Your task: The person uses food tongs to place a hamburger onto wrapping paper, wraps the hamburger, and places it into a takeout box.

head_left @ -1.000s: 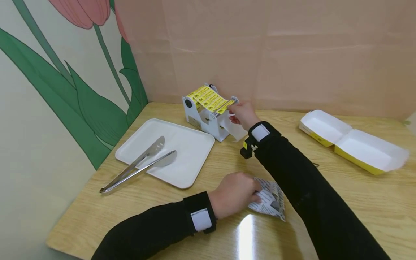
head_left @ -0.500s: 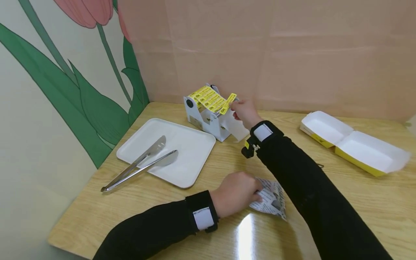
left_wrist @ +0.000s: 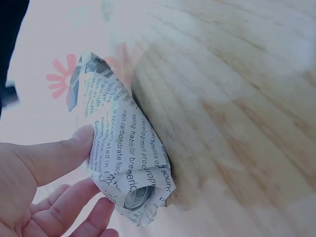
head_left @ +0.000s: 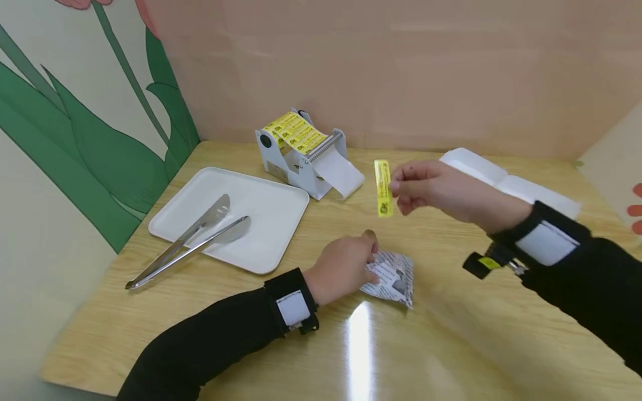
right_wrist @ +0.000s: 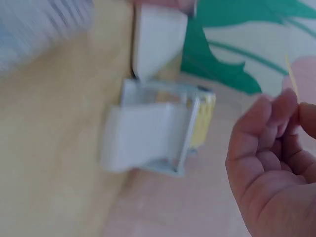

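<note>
My left hand (head_left: 341,268) holds a small newsprint-patterned paper packet (head_left: 388,278) on the table, thumb on one face and fingers on the other. The left wrist view shows the printed packet (left_wrist: 123,143) with a folded, crumpled end. My right hand (head_left: 441,190) pinches a narrow yellow label (head_left: 383,188) between thumb and fingertips, up in the air beyond the packet. Edge-on, the label (right_wrist: 292,78) looks like a thin strip in the right wrist view. Left of that hand stands a label dispenser (head_left: 301,161) with a roll of yellow printed labels and white backing paper hanging from its front.
A white tray (head_left: 271,223) lies on the left, with metal tongs (head_left: 188,245) resting across its edge. Behind my right forearm sits an unfolded white box (head_left: 531,192), partly hidden. A pinkish covered wall (head_left: 376,72) rises behind the table (head_left: 251,345).
My right hand has peeled the yellow label off the dispenser and carried it right and toward me. My left hand keeps hold of the packet. The head view has shifted.
</note>
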`<state>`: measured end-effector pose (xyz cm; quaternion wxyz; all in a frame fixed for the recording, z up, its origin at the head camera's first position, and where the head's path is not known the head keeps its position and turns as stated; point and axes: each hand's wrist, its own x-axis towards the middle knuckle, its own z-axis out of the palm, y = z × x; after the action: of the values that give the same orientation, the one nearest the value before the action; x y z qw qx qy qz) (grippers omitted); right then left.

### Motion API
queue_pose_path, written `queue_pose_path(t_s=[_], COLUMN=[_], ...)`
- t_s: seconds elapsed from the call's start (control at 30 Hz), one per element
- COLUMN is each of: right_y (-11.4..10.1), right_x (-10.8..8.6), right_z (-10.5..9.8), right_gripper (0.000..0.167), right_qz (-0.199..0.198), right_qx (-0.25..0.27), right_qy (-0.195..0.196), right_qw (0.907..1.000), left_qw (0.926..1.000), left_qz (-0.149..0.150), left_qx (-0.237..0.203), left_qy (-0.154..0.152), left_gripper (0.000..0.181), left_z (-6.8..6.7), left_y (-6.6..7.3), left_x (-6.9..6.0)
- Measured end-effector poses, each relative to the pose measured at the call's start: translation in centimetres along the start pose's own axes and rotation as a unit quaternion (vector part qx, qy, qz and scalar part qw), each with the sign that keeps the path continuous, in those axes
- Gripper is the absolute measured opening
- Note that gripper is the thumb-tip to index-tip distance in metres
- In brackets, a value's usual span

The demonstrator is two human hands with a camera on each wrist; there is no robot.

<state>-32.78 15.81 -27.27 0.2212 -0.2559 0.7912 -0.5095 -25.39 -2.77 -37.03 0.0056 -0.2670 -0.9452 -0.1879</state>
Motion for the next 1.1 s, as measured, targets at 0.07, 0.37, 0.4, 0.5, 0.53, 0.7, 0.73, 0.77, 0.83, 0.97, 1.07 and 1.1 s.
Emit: queue_pose_path(t_s=[0.07, 0.37, 0.4, 0.5, 0.53, 0.7, 0.73, 0.77, 0.83, 0.97, 1.07, 1.1], right_y=[1.2, 5.9, 6.1, 6.6, 6.7, 6.8, 6.7, 6.7, 6.6, 6.7, 6.8, 6.8], right_x=[-1.9, -4.5, -4.6, -4.7, -4.8, -4.7, -4.7, -4.7, -4.6, -4.3, -4.1, -4.1], right_z=[0.8, 4.4, 4.6, 4.9, 4.9, 5.0, 5.0, 5.0, 5.0, 5.1, 5.1, 5.2], right_gripper=[0.009, 0.011, 0.011, 0.008, 0.007, 0.008, 0.008, 0.009, 0.009, 0.011, 0.012, 0.013], right_qz=[0.009, 0.045, 0.046, 0.054, 0.059, 0.089, 0.094, 0.096, 0.101, 0.107, 0.112, 0.115], right_qx=[0.021, 0.002, -0.008, -0.017, -0.015, -0.015, -0.019, -0.025, -0.033, -0.038, -0.031, -0.03], right_qy=[-0.05, -0.09, -0.083, -0.064, -0.059, -0.043, -0.041, -0.038, -0.034, -0.03, -0.032, -0.032], right_qw=[0.9985, 0.9949, 0.9955, 0.9963, 0.9964, 0.995, 0.9946, 0.9943, 0.9938, 0.993, 0.9927, 0.9924], left_qw=[0.9998, 0.9989, 0.999, 0.9991, 0.999, 0.9981, 0.998, 0.9979, 0.998, 0.9985, 0.9991, 0.9994], left_qz=[-0.008, -0.02, -0.018, -0.011, -0.011, -0.022, -0.024, -0.025, -0.026, -0.029, -0.026, -0.023], left_qx=[-0.02, -0.04, -0.039, -0.041, -0.044, -0.057, -0.059, -0.059, -0.058, -0.045, -0.032, -0.027], left_qy=[-0.002, -0.011, -0.011, -0.002, 0.001, 0.006, 0.003, 0.0, -0.004, -0.006, -0.007, -0.007], left_gripper=[0.046, 0.048, 0.049, 0.052, 0.054, 0.076, 0.081, 0.086, 0.091, 0.093, 0.092, 0.092], left_z=[-0.2, -0.4, -0.4, -0.3, -0.3, -0.3, -0.3, -0.4, -0.4, -0.5, -0.5, -0.5], left_y=[0.0, 0.2, 0.3, 0.7, 0.8, 1.1, 1.2, 1.2, 1.3, 1.4, 1.5, 1.5], left_x=[0.1, 0.1, 0.0, -0.1, -0.1, 0.0, 0.0, 0.0, 0.1, 0.1, 0.0, 0.0])
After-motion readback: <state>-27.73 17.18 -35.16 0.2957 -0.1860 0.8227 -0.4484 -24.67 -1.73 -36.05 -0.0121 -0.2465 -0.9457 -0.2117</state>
